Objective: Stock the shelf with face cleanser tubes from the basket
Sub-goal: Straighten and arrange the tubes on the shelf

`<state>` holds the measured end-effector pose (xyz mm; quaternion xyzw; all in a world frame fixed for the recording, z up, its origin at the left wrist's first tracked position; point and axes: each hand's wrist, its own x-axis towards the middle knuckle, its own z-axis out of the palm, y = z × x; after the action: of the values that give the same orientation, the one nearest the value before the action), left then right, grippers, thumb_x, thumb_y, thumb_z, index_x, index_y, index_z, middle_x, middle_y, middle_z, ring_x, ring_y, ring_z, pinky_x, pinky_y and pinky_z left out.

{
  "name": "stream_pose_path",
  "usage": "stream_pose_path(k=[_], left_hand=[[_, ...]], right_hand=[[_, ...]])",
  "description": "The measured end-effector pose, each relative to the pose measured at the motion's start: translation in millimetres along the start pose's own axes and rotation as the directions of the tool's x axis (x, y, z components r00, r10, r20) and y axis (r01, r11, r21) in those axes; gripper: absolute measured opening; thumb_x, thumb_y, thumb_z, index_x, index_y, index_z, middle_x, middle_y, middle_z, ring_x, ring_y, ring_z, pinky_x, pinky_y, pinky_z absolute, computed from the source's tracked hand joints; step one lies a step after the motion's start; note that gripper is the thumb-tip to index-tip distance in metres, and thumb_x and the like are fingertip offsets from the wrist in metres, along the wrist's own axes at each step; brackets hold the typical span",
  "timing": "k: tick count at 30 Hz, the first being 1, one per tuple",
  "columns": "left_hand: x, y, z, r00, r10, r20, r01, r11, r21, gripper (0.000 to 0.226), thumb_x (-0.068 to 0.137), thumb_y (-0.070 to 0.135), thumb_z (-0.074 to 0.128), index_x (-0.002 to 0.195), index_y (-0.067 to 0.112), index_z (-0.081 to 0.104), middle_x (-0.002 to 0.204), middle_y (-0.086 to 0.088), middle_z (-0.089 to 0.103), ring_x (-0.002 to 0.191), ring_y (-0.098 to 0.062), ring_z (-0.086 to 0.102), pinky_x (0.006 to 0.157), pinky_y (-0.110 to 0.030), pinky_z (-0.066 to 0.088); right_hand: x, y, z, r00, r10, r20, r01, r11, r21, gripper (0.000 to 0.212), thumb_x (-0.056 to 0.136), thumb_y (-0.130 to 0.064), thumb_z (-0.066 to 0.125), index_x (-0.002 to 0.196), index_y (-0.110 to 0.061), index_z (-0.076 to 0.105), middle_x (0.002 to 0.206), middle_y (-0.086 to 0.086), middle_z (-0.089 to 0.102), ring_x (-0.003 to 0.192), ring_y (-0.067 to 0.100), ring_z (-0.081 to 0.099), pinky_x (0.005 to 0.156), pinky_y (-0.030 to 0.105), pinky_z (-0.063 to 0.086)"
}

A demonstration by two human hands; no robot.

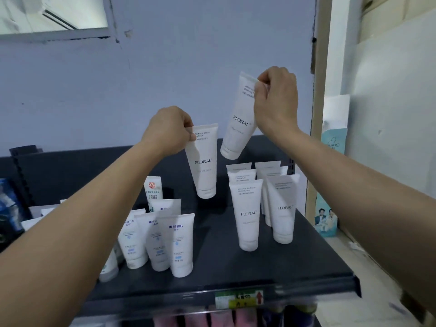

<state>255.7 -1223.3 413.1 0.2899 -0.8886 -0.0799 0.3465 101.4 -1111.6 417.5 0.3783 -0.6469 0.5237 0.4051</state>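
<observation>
My left hand (168, 129) pinches the crimped top of a white FLORAL cleanser tube (204, 166), which hangs cap down above the dark shelf (295, 260). My right hand (276, 100) grips the top of a second white FLORAL tube (238, 128), tilted and held higher, to the right of the first. Below them, several FLORAL tubes (247, 215) stand cap down in rows at the shelf's right. The basket is out of view.
Several white tubes with blue print (179, 246) stand at the shelf's left front, with a taller red-logo tube (153, 190) behind. A price label (238, 299) sits on the shelf's front edge. A wooden post (318, 114) and a blue carton (328, 208) stand to the right.
</observation>
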Motion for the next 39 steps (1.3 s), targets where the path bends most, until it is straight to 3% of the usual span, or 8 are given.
stream_pose_path(k=[7,11,15,18,23,28,32,39], left_hand=[[-31.8,43.5,-17.3,0.992,-0.024,-0.124,0.026,1.0,0.016,0.011,0.09,0.01,0.057,0.092,0.007,0.067,0.086,-0.008,0.061,0.079,-0.024,0.054,0.069,-0.029,0.038],[-51.9,66.3,-18.0,0.992,-0.026,-0.121,0.029,0.999,0.028,0.012,0.09,0.012,0.057,0.094,0.007,0.067,0.089,-0.009,0.063,0.082,-0.026,0.055,0.071,-0.028,0.039],[-69.0,84.1,-0.8,0.998,-0.042,-0.04,0.043,0.999,0.025,0.01,0.088,0.013,0.061,0.094,0.007,0.067,0.089,-0.009,0.063,0.082,-0.025,0.055,0.073,-0.028,0.04],[-79.0,88.4,22.7,0.996,-0.072,0.053,0.069,0.996,0.056,0.008,0.087,0.011,0.062,0.092,0.009,0.068,0.084,-0.005,0.061,0.081,-0.023,0.055,0.072,-0.027,0.041],[-90.5,82.0,57.9,0.986,-0.076,0.151,0.064,0.994,0.087,0.012,0.085,0.005,0.06,0.078,0.014,0.064,0.083,-0.002,0.061,0.084,-0.023,0.057,0.071,-0.028,0.043],[-91.4,72.1,78.2,0.97,-0.098,0.221,0.088,0.995,0.055,0.013,0.085,0.005,0.06,0.078,0.015,0.062,0.072,0.003,0.058,0.076,-0.019,0.054,0.064,-0.024,0.04],[-85.9,62.1,89.3,0.962,-0.08,0.26,0.072,0.997,0.038,0.006,0.086,0.008,0.06,0.086,0.008,0.066,0.081,-0.002,0.061,0.076,-0.021,0.055,0.066,-0.026,0.043],[-73.6,45.1,98.0,0.944,-0.044,0.327,0.043,0.999,0.011,0.007,0.084,0.012,0.065,0.086,0.006,0.067,0.073,0.002,0.055,0.075,-0.021,0.053,0.068,-0.028,0.042]], right_hand=[[4.0,8.5,-51.8,0.999,-0.01,-0.039,0.012,0.999,0.045,0.018,0.092,-0.009,0.041,0.1,-0.003,0.056,0.108,0.009,0.057,0.104,0.023,0.047,0.068,0.015,0.019],[-4.1,19.1,-79.4,0.999,-0.03,0.02,0.029,0.999,0.037,0.018,0.088,-0.005,0.041,0.096,-0.003,0.057,0.103,0.008,0.058,0.093,0.018,0.043,0.065,0.016,0.018],[-22.8,39.9,-94.0,0.978,-0.006,0.209,-0.002,0.999,0.041,0.017,0.088,-0.005,0.041,0.092,-0.006,0.057,0.094,0.001,0.052,0.091,0.015,0.041,0.066,0.017,0.02],[-43.6,59.6,-93.3,0.93,0.024,0.366,-0.042,0.998,0.042,0.014,0.088,-0.007,0.044,0.086,-0.01,0.057,0.096,0.004,0.058,0.096,0.021,0.048,0.074,0.024,0.029],[-75.3,81.6,-92.3,0.85,0.057,0.524,-0.094,0.995,0.045,0.016,0.085,-0.001,0.049,0.088,-0.003,0.065,0.086,-0.002,0.056,0.084,0.014,0.051,0.073,0.027,0.04],[-87.7,92.6,-87.4,0.803,0.109,0.586,-0.145,0.989,0.014,0.018,0.089,-0.006,0.049,0.092,-0.008,0.066,0.091,-0.004,0.056,0.087,0.011,0.05,0.074,0.023,0.036],[-93.3,96.1,-78.1,0.774,0.145,0.616,-0.161,0.986,-0.03,0.015,0.089,-0.009,0.05,0.083,-0.016,0.062,0.088,-0.006,0.058,0.085,0.012,0.052,0.073,0.022,0.037],[-101.8,101.9,-67.1,0.737,0.229,0.636,-0.211,0.972,-0.105,0.02,0.088,-0.003,0.049,0.089,-0.007,0.068,0.081,-0.006,0.058,0.078,0.011,0.051,0.055,0.009,0.031]])
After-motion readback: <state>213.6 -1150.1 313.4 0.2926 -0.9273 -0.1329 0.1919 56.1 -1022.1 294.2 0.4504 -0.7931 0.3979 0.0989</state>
